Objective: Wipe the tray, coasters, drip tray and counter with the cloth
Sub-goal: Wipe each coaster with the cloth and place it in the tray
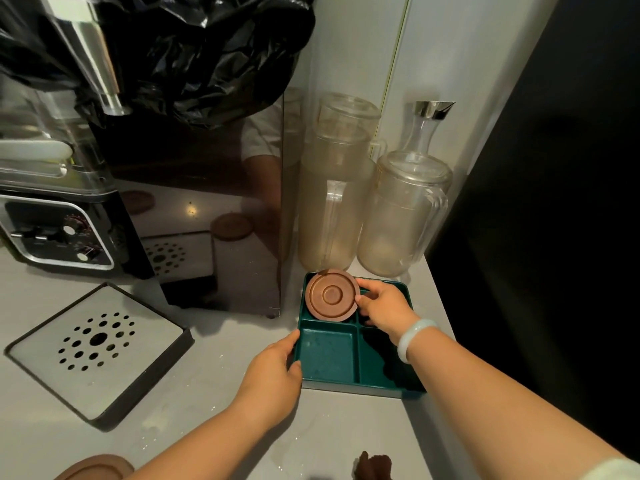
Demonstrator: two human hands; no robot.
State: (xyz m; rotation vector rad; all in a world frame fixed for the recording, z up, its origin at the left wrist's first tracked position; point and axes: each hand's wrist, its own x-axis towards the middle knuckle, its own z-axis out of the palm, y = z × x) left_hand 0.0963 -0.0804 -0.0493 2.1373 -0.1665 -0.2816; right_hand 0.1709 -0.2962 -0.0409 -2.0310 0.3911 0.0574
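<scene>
A dark green tray point(325, 355) with compartments sits on the grey counter point(214, 410) at the right. My left hand point(273, 372) grips its left rim. A stack of round brown coasters point(331, 294) rests in the tray's far left compartment, and my right hand point(384, 306) holds the stack's right edge. The drip tray point(97, 351), dark-framed with a perforated metal plate, lies on the counter at the left. Another brown coaster point(97, 471) shows at the bottom edge. A dark brown cloth point(374, 467) lies on the counter at the bottom, partly cut off.
A glossy black dispenser point(214, 209) stands behind the drip tray, draped with a black plastic bag point(214, 53). Two frosted pitchers point(332, 202) and a glass carafe point(424, 133) stand behind the tray by the wall. A dark panel point(554, 202) borders the counter's right.
</scene>
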